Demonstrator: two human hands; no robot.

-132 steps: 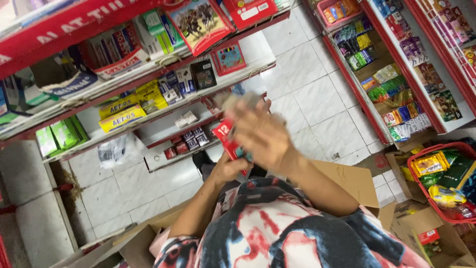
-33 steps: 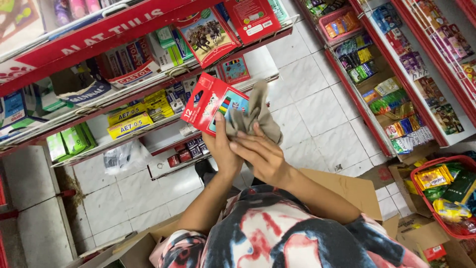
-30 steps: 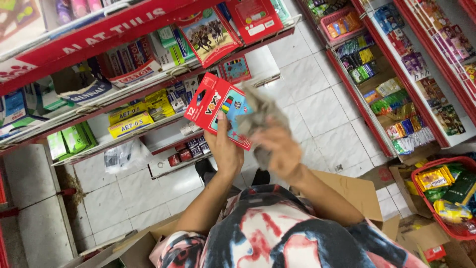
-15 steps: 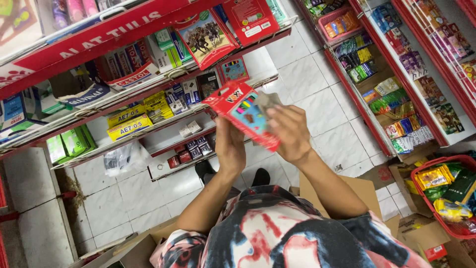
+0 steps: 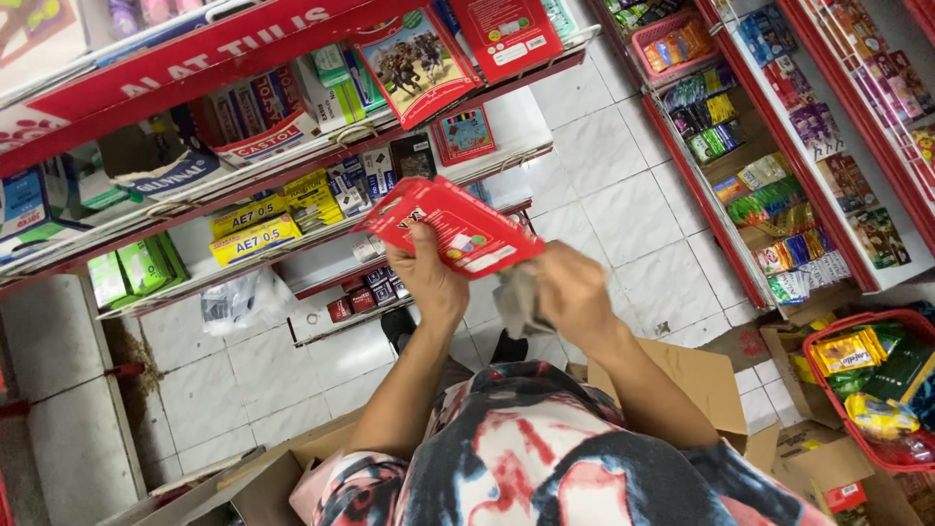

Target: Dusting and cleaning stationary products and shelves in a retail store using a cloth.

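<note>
Mid-frame, the left hand (image 5: 435, 278) pinches a flat red packet (image 5: 450, 228) by its lower edge, tilted above the white tiled floor (image 5: 623, 195), while the right hand (image 5: 570, 292) is bunched around a grey cloth (image 5: 516, 304) just under the packet's lower right corner. Risk as I see it: that 1 edge grip looks thin, so a firm rub with the cloth could twist the packet loose and drop it toward the open cardboard box (image 5: 696, 375) or the floor.

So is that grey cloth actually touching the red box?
Touching: the head view shows the grey cloth, bunched in the right hand, pressed against the red box's lower edge.
</note>
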